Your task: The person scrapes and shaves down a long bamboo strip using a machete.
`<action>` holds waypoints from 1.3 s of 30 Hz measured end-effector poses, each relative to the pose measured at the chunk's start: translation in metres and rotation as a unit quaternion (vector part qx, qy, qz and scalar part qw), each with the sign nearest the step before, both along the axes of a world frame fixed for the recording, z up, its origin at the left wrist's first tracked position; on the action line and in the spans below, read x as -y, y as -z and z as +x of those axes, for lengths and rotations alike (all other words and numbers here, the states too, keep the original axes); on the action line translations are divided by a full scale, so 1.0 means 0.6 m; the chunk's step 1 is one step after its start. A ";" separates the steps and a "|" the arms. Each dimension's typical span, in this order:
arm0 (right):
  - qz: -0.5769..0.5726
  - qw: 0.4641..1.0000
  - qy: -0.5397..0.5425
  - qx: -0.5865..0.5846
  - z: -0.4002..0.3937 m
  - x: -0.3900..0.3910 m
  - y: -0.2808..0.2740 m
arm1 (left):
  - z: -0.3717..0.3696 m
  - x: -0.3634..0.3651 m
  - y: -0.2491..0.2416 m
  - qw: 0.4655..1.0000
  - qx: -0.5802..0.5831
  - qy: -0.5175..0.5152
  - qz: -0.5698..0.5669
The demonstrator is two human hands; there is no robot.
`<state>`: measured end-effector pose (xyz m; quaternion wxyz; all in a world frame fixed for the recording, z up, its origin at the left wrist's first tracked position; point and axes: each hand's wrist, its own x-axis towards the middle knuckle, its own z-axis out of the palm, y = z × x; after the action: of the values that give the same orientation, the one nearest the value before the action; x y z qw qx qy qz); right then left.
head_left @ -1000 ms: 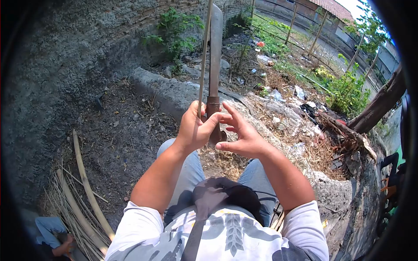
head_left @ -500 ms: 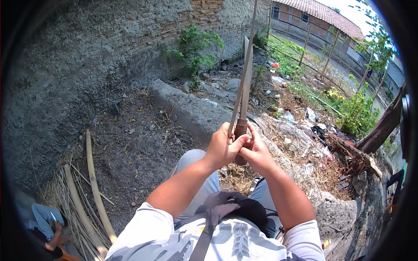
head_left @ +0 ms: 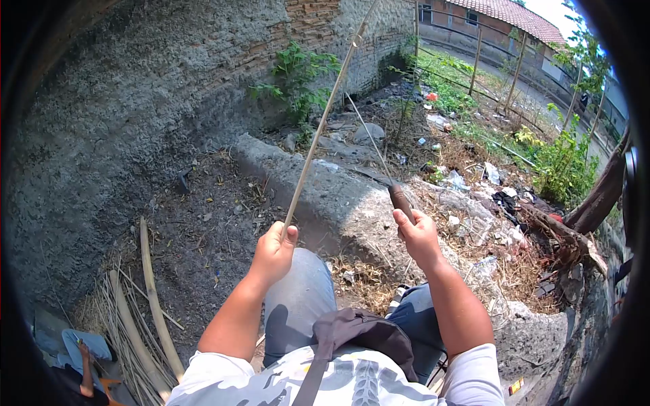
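My left hand (head_left: 273, 256) is closed around the lower end of a long, thin bamboo strip (head_left: 315, 141), which slants up and to the right past the top of the view. A node shows near its upper part. My right hand (head_left: 421, 238) grips the brown handle of a machete (head_left: 400, 199), thumb along the handle. Its blade is seen nearly edge-on as a narrow line pointing up and left. The strip and the blade are apart, and both hands are held in front of my knees.
Long bamboo poles (head_left: 154, 298) and thin strips lie on the ground at left. Beside them sits another person (head_left: 87, 362). A low concrete ledge (head_left: 298, 169) runs ahead, below a rough wall (head_left: 156, 88). Litter and dry grass cover the ground at right, near a tree trunk (head_left: 602, 186).
My hands were together, with strip and blade side by side. Now they are apart: the left has moved left with the strip, the right to the right with the machete, its blade turned edge-on.
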<state>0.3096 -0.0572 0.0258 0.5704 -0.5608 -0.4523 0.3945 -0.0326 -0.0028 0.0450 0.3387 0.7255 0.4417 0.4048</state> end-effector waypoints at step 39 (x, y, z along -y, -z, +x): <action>0.087 0.804 -0.020 0.588 -0.035 -0.024 0.065 | -0.036 0.022 0.089 0.973 -0.229 0.022 0.004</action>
<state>0.2884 -0.0430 -0.0132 0.2336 -0.6240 -0.7446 -0.0398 -0.0543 -0.0158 -0.0085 0.2342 0.8101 0.4896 0.2218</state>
